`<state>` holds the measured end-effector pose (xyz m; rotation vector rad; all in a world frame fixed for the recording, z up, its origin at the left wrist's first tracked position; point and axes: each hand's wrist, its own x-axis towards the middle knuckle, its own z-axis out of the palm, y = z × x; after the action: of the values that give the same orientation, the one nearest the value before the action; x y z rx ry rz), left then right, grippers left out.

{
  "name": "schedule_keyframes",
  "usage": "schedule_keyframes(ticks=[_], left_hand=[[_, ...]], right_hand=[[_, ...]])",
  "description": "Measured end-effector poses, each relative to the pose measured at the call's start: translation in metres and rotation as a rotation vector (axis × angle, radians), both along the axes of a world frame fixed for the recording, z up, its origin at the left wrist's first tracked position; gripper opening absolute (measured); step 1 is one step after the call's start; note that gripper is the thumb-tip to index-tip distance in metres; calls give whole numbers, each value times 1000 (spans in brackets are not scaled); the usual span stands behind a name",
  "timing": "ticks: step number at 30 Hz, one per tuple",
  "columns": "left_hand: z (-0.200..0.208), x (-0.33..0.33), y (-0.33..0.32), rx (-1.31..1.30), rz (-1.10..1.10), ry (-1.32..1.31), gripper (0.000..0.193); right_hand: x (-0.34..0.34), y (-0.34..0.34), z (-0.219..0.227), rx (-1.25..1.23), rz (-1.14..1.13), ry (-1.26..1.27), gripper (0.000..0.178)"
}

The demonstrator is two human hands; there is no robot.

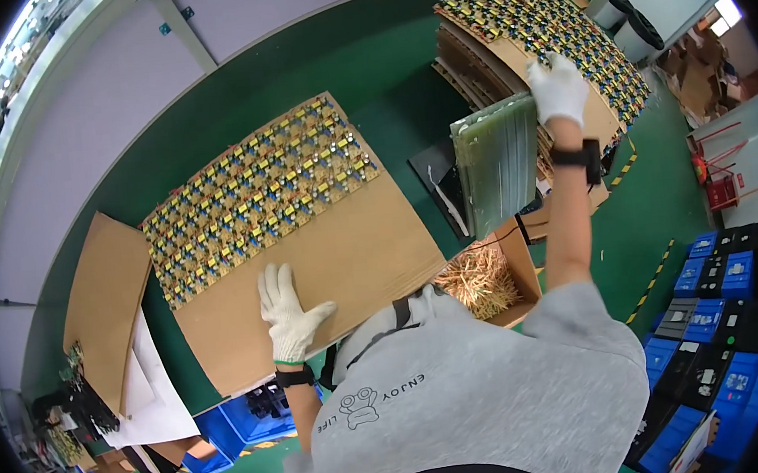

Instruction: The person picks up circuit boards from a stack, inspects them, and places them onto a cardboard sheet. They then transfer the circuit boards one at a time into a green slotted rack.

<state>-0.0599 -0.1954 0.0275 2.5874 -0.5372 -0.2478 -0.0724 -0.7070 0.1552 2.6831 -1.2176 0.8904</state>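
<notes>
My left hand (294, 320), in a white knit glove, lies with fingers stretched out on the bare near part of a brown cardboard sheet (352, 239). Rows of small circuit boards (254, 202) with yellow and blue parts cover the far part of that sheet. Reaching out to the right, my right hand (558, 93), also gloved, is at the near edge of more circuit boards (550, 28) on a pile of cardboard sheets (481, 61). Its fingers are curled in, and whatever they hold is hidden. A greenish upright slab-like stack (499, 167) stands just below this hand.
The green worktable (293, 73) curves along a pale wall. Bent cardboard (105, 296) lies at its left end. A box of copper-coloured strands (487, 281) stands close to my body. Blue bins (259, 414) sit below the table, and blue and black crates (707, 325) stand at right.
</notes>
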Motion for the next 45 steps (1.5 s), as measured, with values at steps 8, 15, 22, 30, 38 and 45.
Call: schedule_keyframes(ticks=[8,15,22,30,38,45], left_hand=[[7,-2,-1,28,12,49,99],[13,-1,-10,61,5,49,97],[20,4,-18,121,46,92,91],[25,10,-55,74,-29,116,91],[27,5,-99,75,-140,123,89],[31,4,-118,187,-123,86,84]], right_hand=[[22,-134,-2,475,15,413,95],[26,-132,-8,646,81,398,81],[-41,-13,9,738,208,121,54],[-98,71,-126,783,32,-343,37],[-88,65,-146,547,87,-474,36],[-88,44,-146,601,254,-507,36]])
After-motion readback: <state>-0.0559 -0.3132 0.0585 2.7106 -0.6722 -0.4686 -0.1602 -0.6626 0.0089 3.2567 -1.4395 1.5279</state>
